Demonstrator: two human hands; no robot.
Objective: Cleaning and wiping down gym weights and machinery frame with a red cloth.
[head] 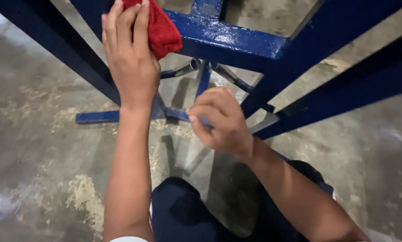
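Note:
My left hand (pixel 129 54) presses a red cloth (pixel 163 29) against the top bar of a blue painted metal frame (pixel 237 42), whose surface looks wet and shiny. My right hand (pixel 221 121) hovers lower, in front of the frame, with its fingers curled loosely and nothing visible in them. It is near a lower blue crossbar (pixel 98 117). Part of the cloth is hidden under my left fingers.
Blue bars (pixel 344 92) of the frame slant off to the right and upper left. A stained grey concrete floor (pixel 39 148) lies below. Metal struts (pixel 183 69) cross under the frame. My dark trousers (pixel 183 215) show at the bottom.

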